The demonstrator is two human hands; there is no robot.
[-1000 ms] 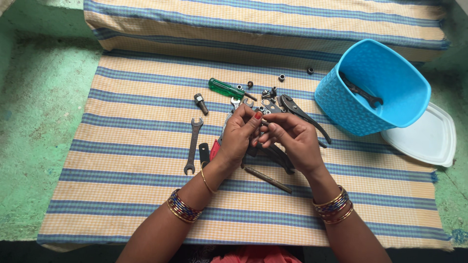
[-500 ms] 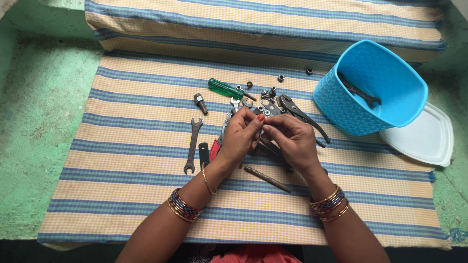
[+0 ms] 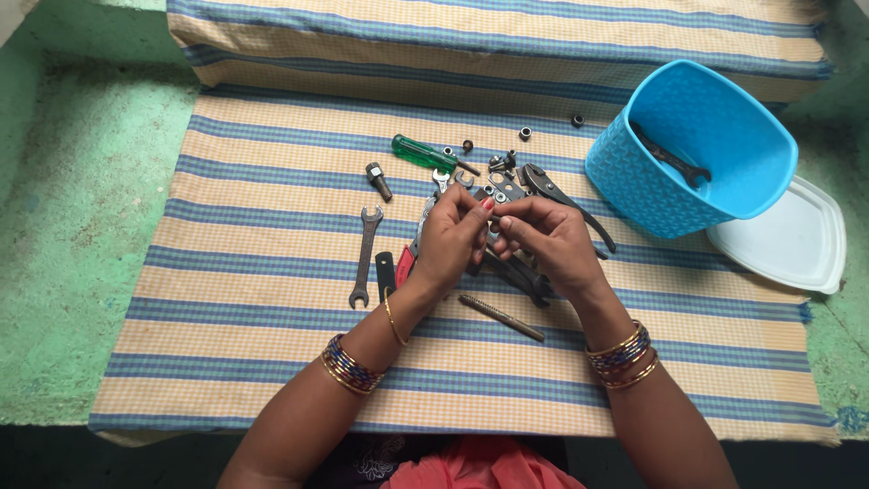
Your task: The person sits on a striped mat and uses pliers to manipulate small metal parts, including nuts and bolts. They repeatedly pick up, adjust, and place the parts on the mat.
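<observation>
Pinching something too small to make out, the left hand [image 3: 450, 237] and the right hand [image 3: 545, 240] meet fingertip to fingertip above a heap of tools [image 3: 507, 263] on the striped cloth [image 3: 272, 362]. Left of the left hand lies an open-ended spanner [image 3: 364, 256]; beyond it, a green-handled screwdriver [image 3: 425, 155]. Right of the right hand stands a tilted blue tub [image 3: 692, 149] holding another spanner [image 3: 670, 162].
</observation>
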